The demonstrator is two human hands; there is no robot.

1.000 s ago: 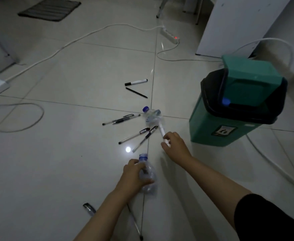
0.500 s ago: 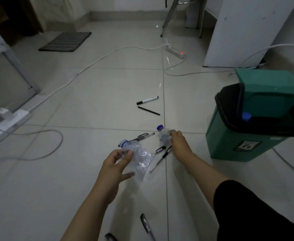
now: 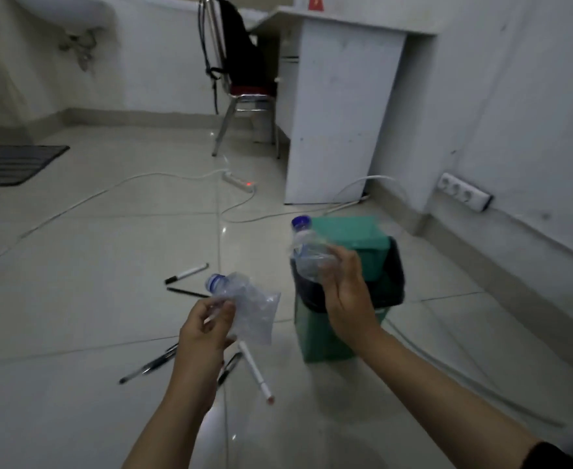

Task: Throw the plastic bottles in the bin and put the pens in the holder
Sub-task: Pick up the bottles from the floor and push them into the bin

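Observation:
My left hand [image 3: 207,330] grips a crushed clear plastic bottle [image 3: 248,306] with a blue-ringed cap, held above the floor at centre. My right hand [image 3: 346,296] holds a second crushed bottle [image 3: 308,252] with a dark blue cap, raised over the front rim of the green bin [image 3: 346,333]. The bin has a black liner and a green swing lid [image 3: 349,238]. Several pens lie on the tiles: a white marker [image 3: 187,274], a black pen [image 3: 187,292], a white pen [image 3: 256,374] and dark pens [image 3: 150,363] near my left wrist. No pen holder is in view.
A white power strip [image 3: 241,182] and white cables [image 3: 75,206] run across the tiled floor. A chair [image 3: 244,96] with a dark bag stands by a white desk [image 3: 342,113]. A wall socket strip [image 3: 464,196] is at right, a dark mat [image 3: 11,164] at far left.
Both hands have lifted a bottle each off the floor. The right hand with its bottle has moved up and right to the bin's opening. The view has tilted up toward the wall.

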